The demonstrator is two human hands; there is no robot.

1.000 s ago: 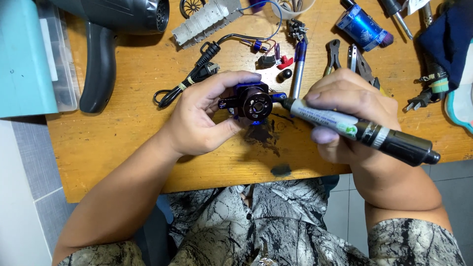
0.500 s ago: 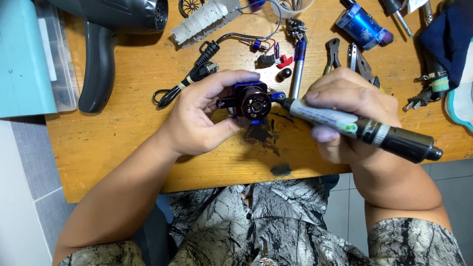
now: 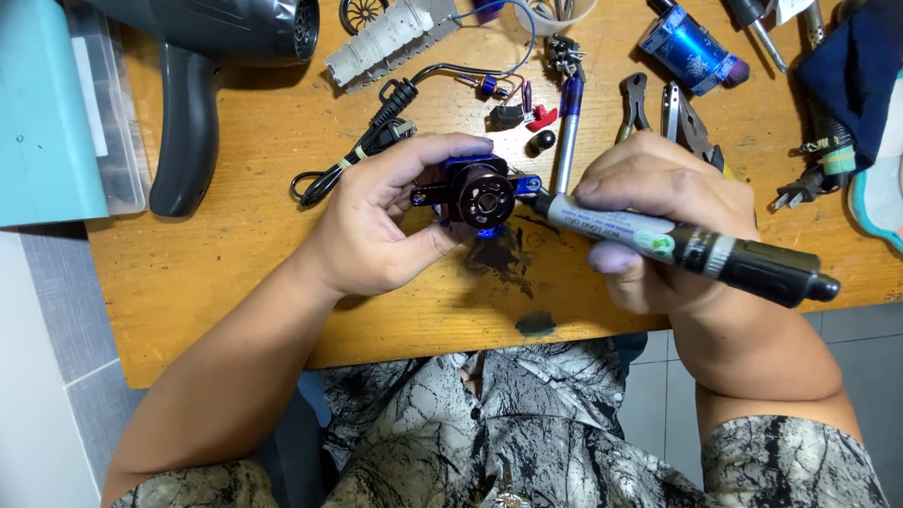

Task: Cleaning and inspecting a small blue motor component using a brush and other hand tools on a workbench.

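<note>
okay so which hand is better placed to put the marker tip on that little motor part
Right. The right hand already grips the marker, its tip beside the small motor, which the left hand holds.

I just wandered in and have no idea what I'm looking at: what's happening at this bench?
A person sits at a wooden workbench. Their left hand holds a small round dark motor part with blue fittings just above the bench. Their right hand holds a thick marker pen with its tip right at the part's blue tab. Around them lie a black hair dryer, a coiled black cord, pliers and a blue cylinder.
</note>
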